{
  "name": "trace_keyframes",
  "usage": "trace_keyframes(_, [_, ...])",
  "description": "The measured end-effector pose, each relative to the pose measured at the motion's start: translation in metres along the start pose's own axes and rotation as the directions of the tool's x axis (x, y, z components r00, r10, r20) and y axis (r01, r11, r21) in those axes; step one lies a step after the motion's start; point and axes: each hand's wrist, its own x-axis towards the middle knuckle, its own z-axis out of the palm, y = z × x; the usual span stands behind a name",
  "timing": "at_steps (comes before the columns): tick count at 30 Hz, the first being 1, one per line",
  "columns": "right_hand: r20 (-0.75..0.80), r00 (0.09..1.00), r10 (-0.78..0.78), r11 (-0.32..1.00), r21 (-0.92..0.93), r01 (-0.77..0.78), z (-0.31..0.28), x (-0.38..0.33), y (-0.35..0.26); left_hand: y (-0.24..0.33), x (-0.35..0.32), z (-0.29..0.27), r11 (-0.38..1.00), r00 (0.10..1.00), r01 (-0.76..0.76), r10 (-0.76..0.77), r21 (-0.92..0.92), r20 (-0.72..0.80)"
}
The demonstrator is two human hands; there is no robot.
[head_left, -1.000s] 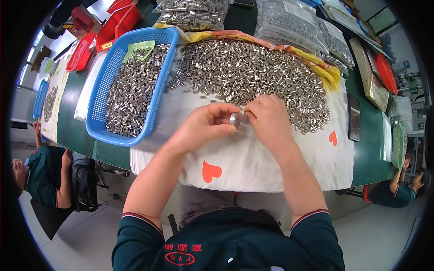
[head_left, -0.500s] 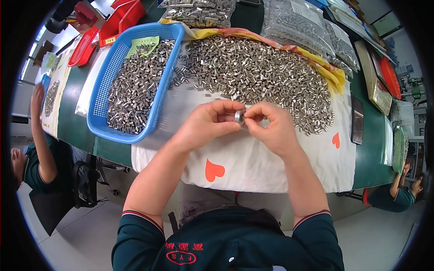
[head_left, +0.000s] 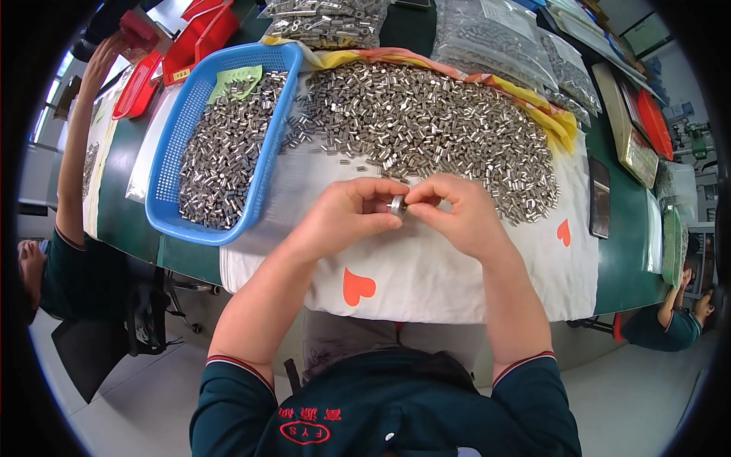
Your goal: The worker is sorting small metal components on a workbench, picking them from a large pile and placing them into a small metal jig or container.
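Observation:
A small round metal ring (head_left: 397,204) is held in front of my body, just above the white cloth (head_left: 426,286). My left hand (head_left: 346,213) is closed on it, with thumb and fingers gripping its left side. A thin metal end pokes out of the ring's left face. My right hand (head_left: 461,213) pinches thumb and forefinger together at the ring's right side; whatever lies between those fingertips is hidden. Beyond both hands spreads a large heap of short silvery metal cylinders (head_left: 434,126). A few loose ones lie on its near edge.
At the left stands a blue plastic basket (head_left: 158,206) holding more cylinders and a green slip (head_left: 236,80). Behind the heap are a yellow-orange cloth edge (head_left: 563,129) and bags of metal parts (head_left: 491,46). A dark phone (head_left: 599,198) lies right. Co-workers sit at both sides.
The ring and both hands have come slightly nearer to me, and the ring has turned a little. The co-worker at the left has stretched an arm forward.

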Motion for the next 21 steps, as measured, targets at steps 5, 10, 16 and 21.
trace_keyframes(5, [0.058,0.991,0.124,0.991,0.042,-0.126,-0.007,0.003,0.002,0.003,0.0,0.001,0.994,0.996,0.036,-0.027,-0.1,0.085])
trace_keyframes(10, [-0.113,0.993,0.04,0.998,-0.039,-0.044,-0.008,0.008,0.01,-0.001,-0.002,0.002,0.996,0.994,0.038,-0.029,-0.076,0.104])
trace_keyframes(16, [-0.043,0.96,-0.278,0.835,-0.505,0.219,0.01,0.011,0.021,-0.001,-0.002,-0.002,0.986,0.995,0.017,-0.002,-0.163,0.095])
trace_keyframes(21, [-0.028,0.939,-0.342,0.728,-0.64,0.246,0.019,0.009,0.025,-0.001,0.0,-0.004,0.957,0.998,-0.057,0.056,-0.284,-0.012])
